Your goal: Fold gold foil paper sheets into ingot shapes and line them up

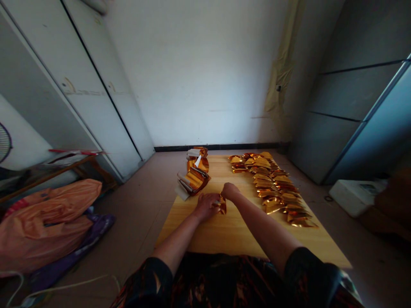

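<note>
Left hand and right hand are apparently pinching gold foil piece; many folded pieces are lining right of table, curled sheets remaining at left.

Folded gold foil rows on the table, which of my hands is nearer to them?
Right. Your right hand is left of the folded rows; your left hand lies farther left.

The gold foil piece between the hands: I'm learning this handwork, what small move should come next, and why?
Perhaps crease the foil piece with the right hand while the left hand steadies it: both are at it, and folded pieces lie grouped to the right.
</note>
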The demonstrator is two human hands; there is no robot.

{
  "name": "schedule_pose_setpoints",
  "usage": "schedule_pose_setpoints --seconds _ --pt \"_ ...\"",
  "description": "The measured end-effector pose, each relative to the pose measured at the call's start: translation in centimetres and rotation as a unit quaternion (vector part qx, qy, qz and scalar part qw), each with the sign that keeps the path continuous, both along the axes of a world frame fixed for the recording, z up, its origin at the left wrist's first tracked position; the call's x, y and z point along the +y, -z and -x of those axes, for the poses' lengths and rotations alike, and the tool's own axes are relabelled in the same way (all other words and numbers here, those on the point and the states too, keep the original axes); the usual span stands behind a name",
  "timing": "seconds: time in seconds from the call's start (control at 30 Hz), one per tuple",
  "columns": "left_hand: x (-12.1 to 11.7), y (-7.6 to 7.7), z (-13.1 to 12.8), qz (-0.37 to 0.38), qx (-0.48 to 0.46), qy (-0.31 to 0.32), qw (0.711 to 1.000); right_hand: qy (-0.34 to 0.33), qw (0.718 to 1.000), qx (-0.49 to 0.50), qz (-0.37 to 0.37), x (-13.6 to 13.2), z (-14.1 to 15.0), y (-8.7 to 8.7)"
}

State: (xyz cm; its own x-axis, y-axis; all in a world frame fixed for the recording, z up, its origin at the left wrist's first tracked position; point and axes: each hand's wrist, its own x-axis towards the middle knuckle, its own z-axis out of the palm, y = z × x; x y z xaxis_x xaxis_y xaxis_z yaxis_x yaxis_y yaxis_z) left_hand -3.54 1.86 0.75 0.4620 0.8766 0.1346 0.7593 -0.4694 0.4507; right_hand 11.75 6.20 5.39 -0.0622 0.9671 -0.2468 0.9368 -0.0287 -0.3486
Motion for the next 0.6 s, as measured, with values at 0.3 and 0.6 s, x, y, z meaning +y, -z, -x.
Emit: schedule_pose_setpoints --seconds 0.3,0.6 --pt "-0.6 -0.9 -0.1 -0.008 0.0 0.019 1.0 -0.253 0.934 0.233 -0.099 -4.0 -4.9 2.6" --pt "-0.6 -1.1 -0.1 -0.004 0.003 0.026 1.0 -0.31 0.909 0.179 -0.214 -5.5 -5.5 4.4"
